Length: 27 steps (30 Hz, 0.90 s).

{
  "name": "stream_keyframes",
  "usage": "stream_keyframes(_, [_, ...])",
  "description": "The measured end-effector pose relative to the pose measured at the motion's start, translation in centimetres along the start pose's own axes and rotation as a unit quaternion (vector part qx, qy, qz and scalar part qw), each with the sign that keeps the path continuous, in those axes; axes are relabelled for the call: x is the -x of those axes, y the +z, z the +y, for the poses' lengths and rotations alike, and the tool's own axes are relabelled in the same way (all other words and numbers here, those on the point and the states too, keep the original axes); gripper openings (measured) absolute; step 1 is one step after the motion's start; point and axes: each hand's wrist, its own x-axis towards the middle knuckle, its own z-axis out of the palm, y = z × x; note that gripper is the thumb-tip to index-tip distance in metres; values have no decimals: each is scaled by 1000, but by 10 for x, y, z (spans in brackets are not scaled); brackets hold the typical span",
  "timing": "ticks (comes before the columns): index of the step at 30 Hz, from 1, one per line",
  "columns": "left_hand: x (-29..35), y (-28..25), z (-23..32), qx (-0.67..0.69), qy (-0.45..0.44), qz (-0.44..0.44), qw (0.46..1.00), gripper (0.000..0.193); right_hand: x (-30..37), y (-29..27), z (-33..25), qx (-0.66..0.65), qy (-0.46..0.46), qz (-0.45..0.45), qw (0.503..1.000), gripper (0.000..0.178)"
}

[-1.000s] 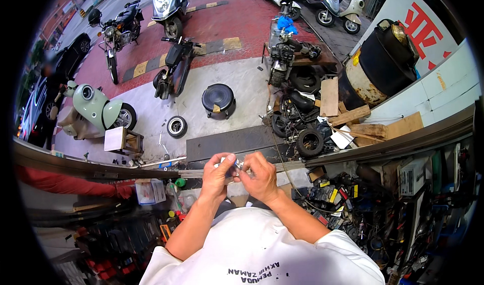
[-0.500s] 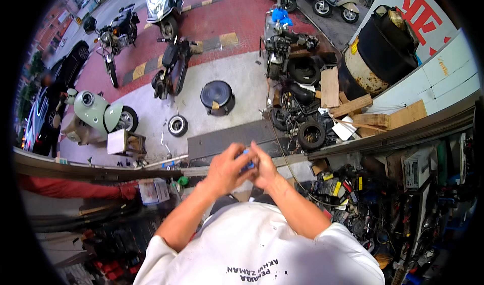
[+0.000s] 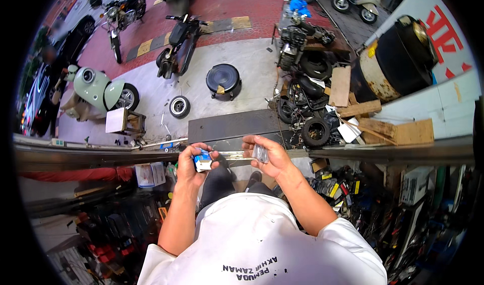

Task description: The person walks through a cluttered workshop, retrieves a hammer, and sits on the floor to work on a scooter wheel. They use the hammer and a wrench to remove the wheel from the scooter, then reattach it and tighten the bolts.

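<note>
My left hand [image 3: 186,171] grips a small blue and white cardboard box [image 3: 203,160], one white end turned toward me. To its right, at the same height, my right hand [image 3: 276,158] has its fingers curled round a small clear plastic packet [image 3: 260,153]; what it contains, perhaps something greyish, is too small to make out. The two hands are apart, in front of my body and above the doorway threshold.
A grey ramp [image 3: 232,126] lies beyond the threshold. Outside stand a lidded black drum [image 3: 223,78], a loose wheel [image 3: 179,106], a pale green scooter [image 3: 93,91] and several motorcycles. Tyres [image 3: 315,132] and wood pieces [image 3: 393,129] pile up at right. Tools and parts [image 3: 348,194] clutter the inside right.
My hands were together round something blue; now they have separated, the box in the left and the clear packet in the right. The view has shifted slightly, and my legs and a shoe now show.
</note>
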Motion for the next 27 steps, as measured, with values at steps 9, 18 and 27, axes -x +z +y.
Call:
stream_keyframes(9, [-105,-73,42,21,-21,118,993,26,-100,53,-29,127,59,15,990,34])
stream_keyframes(18, [-211,-57,130,-100,120,166,974,42,-216,112,-107,331,84,80,936,30])
stream_keyframes(27, [-345,-42,189,-222,191,266,919,48,-298,68,-249,218,-18,186,958,28])
